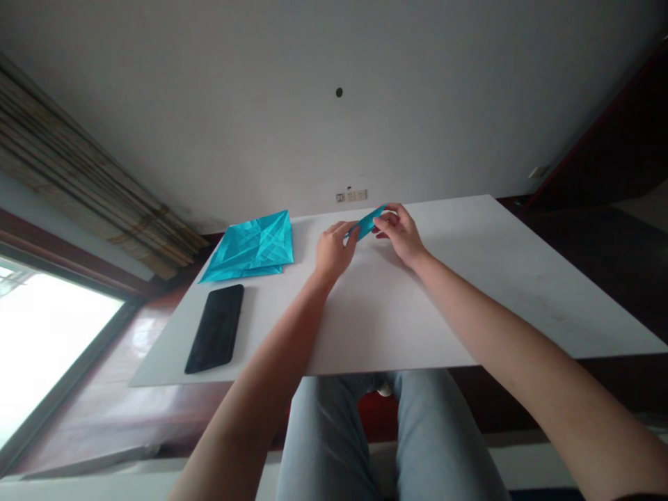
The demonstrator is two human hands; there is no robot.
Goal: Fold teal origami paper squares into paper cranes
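A small folded piece of turquoise paper [368, 221] is held just above the white tabletop, slanting up to the right. My left hand [335, 249] pinches its lower left end between thumb and fingers. My right hand [397, 231] grips its upper right end, thumb in front and fingers behind. Both hands are near the table's far side. To their left lies a larger turquoise sheet [250, 243], creased all over and partly folded, flat on the table.
A black phone [215, 328] lies at the left of the white table [522, 292]. Behind the table is a grey wall with sockets [351, 196]. A curtain [88, 167] and a bright window [46, 341] are at the left. My legs [334, 438] are below the near edge.
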